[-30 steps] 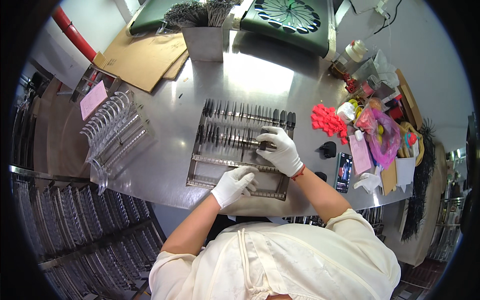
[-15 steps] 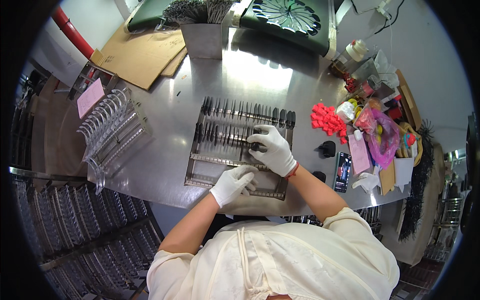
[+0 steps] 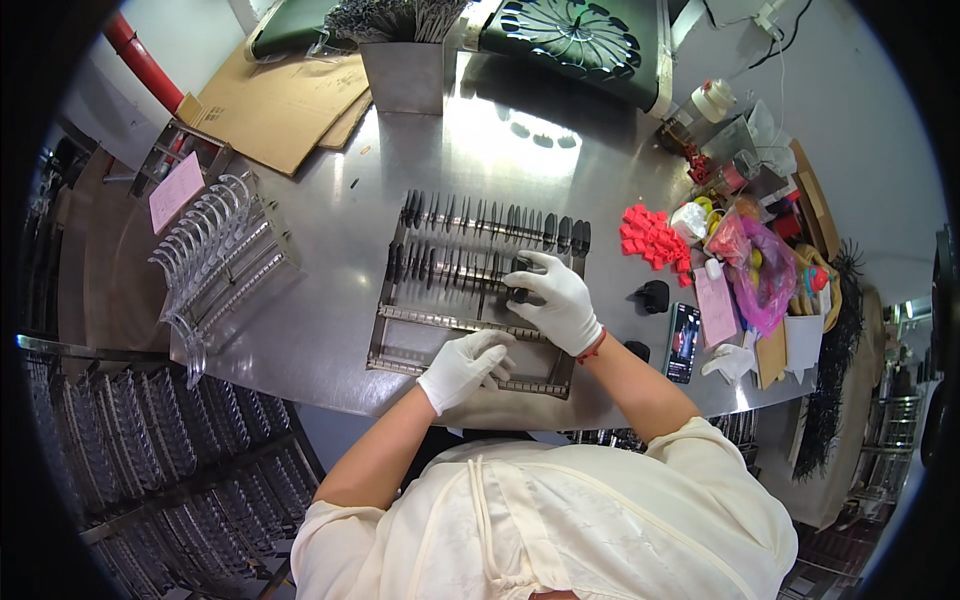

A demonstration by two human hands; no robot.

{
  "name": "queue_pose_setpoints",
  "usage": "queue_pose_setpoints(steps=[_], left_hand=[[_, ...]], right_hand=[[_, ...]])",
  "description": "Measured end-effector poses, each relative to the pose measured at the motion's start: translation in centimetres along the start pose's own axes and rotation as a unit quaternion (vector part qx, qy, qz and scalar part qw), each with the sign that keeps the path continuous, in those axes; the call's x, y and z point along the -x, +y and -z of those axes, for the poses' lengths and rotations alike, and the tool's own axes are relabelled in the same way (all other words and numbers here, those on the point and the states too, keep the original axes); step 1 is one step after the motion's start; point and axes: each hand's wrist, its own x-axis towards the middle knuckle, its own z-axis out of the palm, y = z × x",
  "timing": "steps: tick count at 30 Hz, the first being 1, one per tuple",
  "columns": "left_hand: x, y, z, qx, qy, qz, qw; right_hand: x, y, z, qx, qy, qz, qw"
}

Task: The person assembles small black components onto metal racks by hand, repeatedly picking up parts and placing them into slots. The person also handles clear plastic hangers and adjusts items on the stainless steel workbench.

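Note:
A metal rack (image 3: 450, 322) lies on the steel table in front of me, with two rows of dark, thin, lens-like pieces (image 3: 480, 222) standing on edge in its far half. My right hand (image 3: 560, 305), in a white glove, is at the right end of the nearer row. Its thumb and fingers close on a dark lens-like piece (image 3: 518, 295). My gloved left hand (image 3: 460, 372) lies over the rack's near part, beside the slotted crossbar. Its fingers are curled together, and whatever they may hold is hidden.
On the left stands a rack of clear curved pieces (image 3: 215, 240) with a pink paper (image 3: 176, 192). Red blocks (image 3: 652, 238), a phone (image 3: 683, 343) and plastic bags (image 3: 765, 275) lie to the right. Behind are a metal bin (image 3: 402, 78), cardboard (image 3: 280, 105) and a dark conveyor (image 3: 570, 40).
My right hand has shifted slightly right and toward me, still at the nearer row's right end. My left hand has barely moved.

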Motion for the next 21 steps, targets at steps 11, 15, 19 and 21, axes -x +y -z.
queue_pose_setpoints(steps=[11,15,19,21], left_hand=[[0.4,0.8,-0.1,-0.042,0.095,-0.084,0.991],[-0.8,3.6,0.1,-0.288,0.265,-0.297,0.871],[-3.0,5.9,0.8,-0.516,0.205,-0.451,0.699],[-3.4,6.2,1.0,-0.528,0.219,-0.446,0.689]], right_hand=[[1.0,1.5,0.6,-0.178,0.011,-0.063,0.982],[0.9,1.5,0.8,-0.21,-0.004,-0.074,0.975],[0.5,0.8,1.0,-0.156,-0.021,-0.028,0.987],[0.4,0.4,1.0,-0.099,-0.041,0.001,0.994]])
